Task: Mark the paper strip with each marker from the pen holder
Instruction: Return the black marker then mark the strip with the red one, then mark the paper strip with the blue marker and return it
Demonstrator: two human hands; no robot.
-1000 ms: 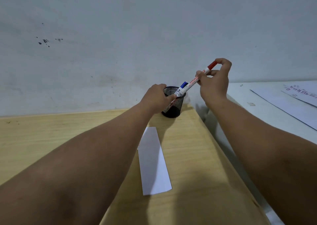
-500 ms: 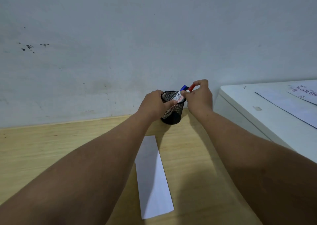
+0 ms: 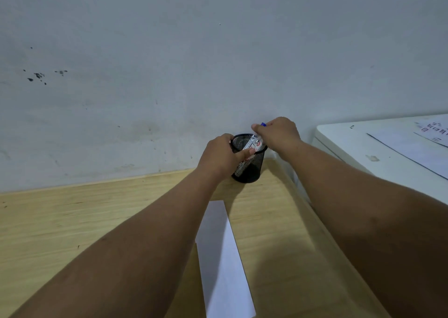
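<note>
A black mesh pen holder (image 3: 249, 169) stands on the wooden table (image 3: 72, 220) against the wall. My left hand (image 3: 221, 156) grips its left rim, thumb across the front. Two white-bodied markers (image 3: 253, 144) lean inside it. My right hand (image 3: 278, 133) is closed over their tops at the right rim, and the blue cap of the blue marker (image 3: 263, 124) pokes out above the fingers. The red marker's cap is hidden. A white paper strip (image 3: 223, 257) lies lengthwise on the table between my forearms.
The grey wall (image 3: 218, 63) rises directly behind the holder. A white desk (image 3: 351, 148) stands to the right across a narrow gap, with printed sheets (image 3: 417, 148) on it. The wooden table's right edge runs just beside my right forearm.
My right hand came down from above with the red marker, which now sits in the holder. That hand now closes around the blue marker's top. My left hand stayed on the holder.
</note>
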